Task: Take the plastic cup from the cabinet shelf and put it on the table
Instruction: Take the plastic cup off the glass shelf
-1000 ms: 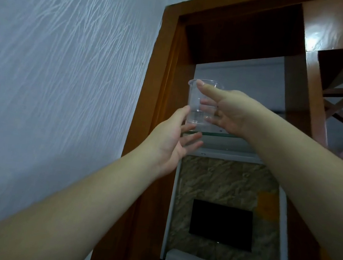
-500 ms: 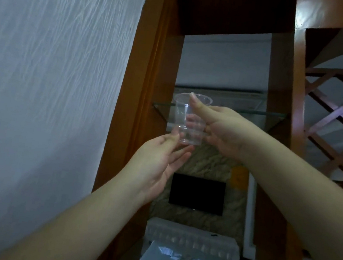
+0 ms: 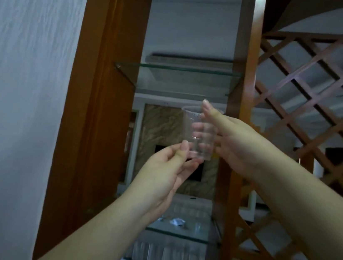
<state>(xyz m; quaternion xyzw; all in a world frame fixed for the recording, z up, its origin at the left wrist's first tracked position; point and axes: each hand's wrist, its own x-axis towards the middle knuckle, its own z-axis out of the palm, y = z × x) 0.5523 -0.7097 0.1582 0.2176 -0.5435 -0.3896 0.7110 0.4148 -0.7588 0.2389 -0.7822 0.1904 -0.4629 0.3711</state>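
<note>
Head view looks up at a tall brown wooden cabinet frame (image 3: 96, 98) standing against a white textured wall (image 3: 19, 88). A clear, ribbed plastic cup (image 3: 198, 133) is held upright in the air in front of the cabinet opening, below the upper glass shelf (image 3: 178, 74) and well above the lower glass shelf (image 3: 185, 234), touching neither. The right hand (image 3: 234, 142) is wrapped around the cup from its right side, thumb along the near wall up to the rim and fingers curled behind, visible through the plastic. The left hand (image 3: 167, 173) is half open, palm up, with its thumb and fingertips touching the cup's bottom edge. On the lower shelf lie a few crumpled white paper scraps (image 3: 177, 221). To the right of the cabinet post a brown wooden lattice screen (image 3: 310, 126) fills the frame.
</note>
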